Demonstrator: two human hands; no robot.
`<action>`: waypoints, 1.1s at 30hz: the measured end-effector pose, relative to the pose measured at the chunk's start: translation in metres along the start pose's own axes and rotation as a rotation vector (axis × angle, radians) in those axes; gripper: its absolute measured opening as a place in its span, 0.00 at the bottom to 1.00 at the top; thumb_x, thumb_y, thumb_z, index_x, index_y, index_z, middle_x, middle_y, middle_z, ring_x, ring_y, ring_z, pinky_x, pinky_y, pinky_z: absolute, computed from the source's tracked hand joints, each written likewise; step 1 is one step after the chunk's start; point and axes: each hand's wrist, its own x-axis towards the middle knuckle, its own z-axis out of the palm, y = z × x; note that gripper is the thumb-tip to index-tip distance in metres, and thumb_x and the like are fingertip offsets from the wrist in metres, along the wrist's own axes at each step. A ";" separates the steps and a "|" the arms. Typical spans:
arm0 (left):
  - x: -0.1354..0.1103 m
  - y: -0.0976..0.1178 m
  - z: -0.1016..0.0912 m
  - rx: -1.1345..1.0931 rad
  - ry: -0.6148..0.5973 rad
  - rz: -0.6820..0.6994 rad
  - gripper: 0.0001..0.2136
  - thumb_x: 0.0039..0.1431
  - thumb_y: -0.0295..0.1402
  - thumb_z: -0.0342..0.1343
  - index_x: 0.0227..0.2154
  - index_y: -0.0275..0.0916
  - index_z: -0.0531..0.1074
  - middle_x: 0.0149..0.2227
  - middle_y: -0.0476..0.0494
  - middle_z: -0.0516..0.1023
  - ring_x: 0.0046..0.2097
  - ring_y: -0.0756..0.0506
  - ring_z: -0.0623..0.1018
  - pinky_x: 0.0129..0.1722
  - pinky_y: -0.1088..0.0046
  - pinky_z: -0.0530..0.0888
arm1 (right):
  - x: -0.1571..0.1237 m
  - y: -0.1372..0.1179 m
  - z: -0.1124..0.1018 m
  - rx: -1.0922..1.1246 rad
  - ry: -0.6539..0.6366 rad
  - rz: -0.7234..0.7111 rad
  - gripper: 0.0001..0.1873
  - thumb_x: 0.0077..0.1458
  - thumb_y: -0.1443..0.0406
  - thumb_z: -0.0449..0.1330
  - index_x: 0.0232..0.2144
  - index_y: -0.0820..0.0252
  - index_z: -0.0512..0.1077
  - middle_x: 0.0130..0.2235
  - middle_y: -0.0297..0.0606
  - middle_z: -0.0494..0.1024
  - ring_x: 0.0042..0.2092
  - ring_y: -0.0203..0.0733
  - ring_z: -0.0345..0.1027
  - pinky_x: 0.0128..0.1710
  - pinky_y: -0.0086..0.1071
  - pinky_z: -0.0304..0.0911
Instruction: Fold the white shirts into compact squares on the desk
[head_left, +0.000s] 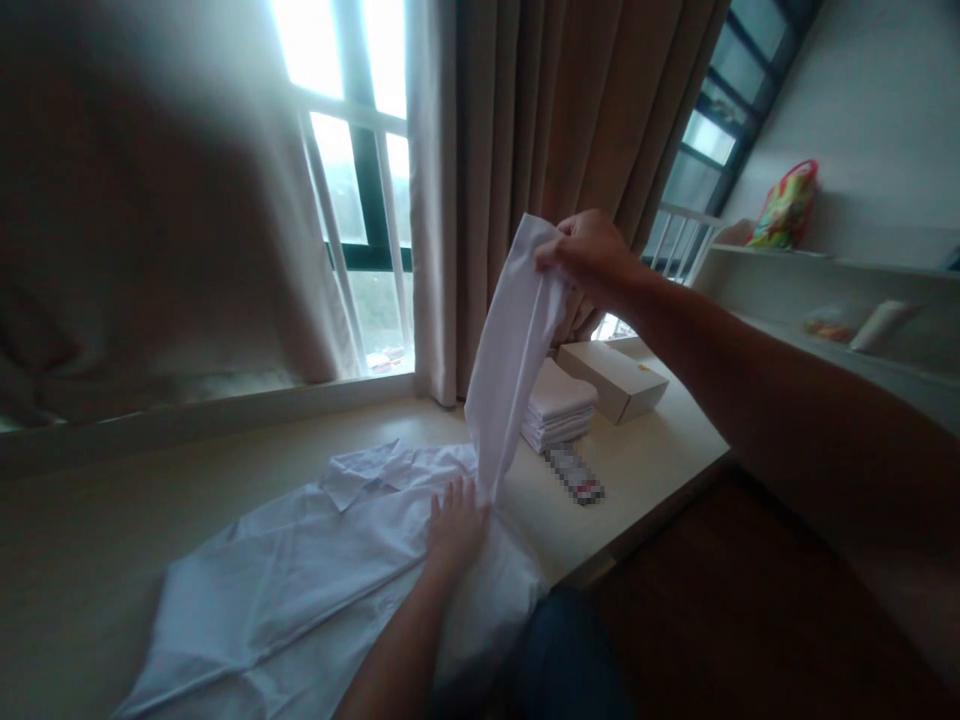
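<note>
A white shirt (300, 570) lies spread on a pale wooden surface (97, 540) below a window. My left hand (456, 525) rests flat on the shirt's body near the shoulder, fingers stretched out. My right hand (589, 255) is raised above the surface and pinches the cuff end of the shirt's sleeve (514, 350), which hangs taut down to the shoulder.
A stack of folded white cloths (559, 410) and a cardboard box (615, 378) sit to the right of the shirt, with a small blurred object (574, 473) in front. Brown curtains (555, 120) hang behind. White shelves (825, 290) hold a colourful bag (786, 205).
</note>
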 end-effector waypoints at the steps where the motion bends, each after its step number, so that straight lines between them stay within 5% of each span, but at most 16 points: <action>1: 0.000 0.000 -0.001 0.000 0.000 0.002 0.31 0.65 0.48 0.28 0.66 0.38 0.48 0.69 0.37 0.46 0.69 0.37 0.47 0.64 0.50 0.45 | 0.002 -0.005 0.004 0.026 -0.032 0.001 0.05 0.45 0.67 0.61 0.24 0.67 0.71 0.22 0.31 0.64 0.25 0.32 0.62 0.29 0.29 0.61; 6: 0.004 -0.003 -0.008 -0.011 -0.063 0.012 0.29 0.65 0.45 0.31 0.66 0.38 0.49 0.69 0.37 0.46 0.69 0.37 0.48 0.64 0.49 0.48 | 0.002 -0.035 0.016 0.119 -0.207 0.037 0.04 0.45 0.71 0.63 0.24 0.67 0.69 0.20 0.31 0.64 0.26 0.34 0.63 0.29 0.30 0.64; 12: 0.014 -0.015 -0.027 -0.038 -0.058 0.058 0.26 0.64 0.39 0.38 0.64 0.40 0.55 0.67 0.37 0.53 0.67 0.37 0.54 0.62 0.52 0.53 | 0.011 -0.042 0.003 0.074 -0.261 0.151 0.08 0.41 0.72 0.67 0.22 0.67 0.70 0.18 0.30 0.64 0.26 0.36 0.65 0.28 0.31 0.65; 19: 0.011 -0.023 -0.009 -0.010 -0.081 0.079 0.26 0.65 0.41 0.35 0.66 0.48 0.50 0.69 0.45 0.44 0.69 0.36 0.47 0.63 0.43 0.45 | 0.011 -0.029 -0.015 0.097 -0.359 0.283 0.09 0.44 0.69 0.67 0.28 0.70 0.74 0.21 0.35 0.70 0.26 0.38 0.68 0.25 0.31 0.65; 22: 0.008 -0.022 -0.005 -0.003 -0.044 0.081 0.26 0.65 0.41 0.35 0.66 0.47 0.50 0.69 0.45 0.44 0.69 0.37 0.46 0.63 0.44 0.43 | -0.001 -0.041 0.001 0.190 -0.499 0.302 0.10 0.43 0.67 0.67 0.30 0.69 0.75 0.23 0.38 0.73 0.27 0.41 0.69 0.24 0.31 0.66; 27: 0.005 -0.021 -0.010 -0.001 -0.015 0.083 0.26 0.64 0.42 0.34 0.65 0.47 0.51 0.69 0.45 0.45 0.69 0.36 0.43 0.63 0.44 0.42 | -0.026 -0.091 0.050 0.299 -0.692 0.137 0.07 0.43 0.69 0.66 0.28 0.68 0.75 0.24 0.42 0.74 0.26 0.41 0.69 0.23 0.31 0.65; 33: 0.005 -0.022 -0.022 0.017 -0.162 0.087 0.26 0.63 0.38 0.34 0.64 0.47 0.56 0.68 0.43 0.50 0.69 0.36 0.45 0.63 0.42 0.40 | -0.040 -0.153 0.068 0.298 -0.658 0.061 0.08 0.44 0.68 0.65 0.29 0.68 0.74 0.25 0.39 0.72 0.26 0.37 0.66 0.23 0.29 0.63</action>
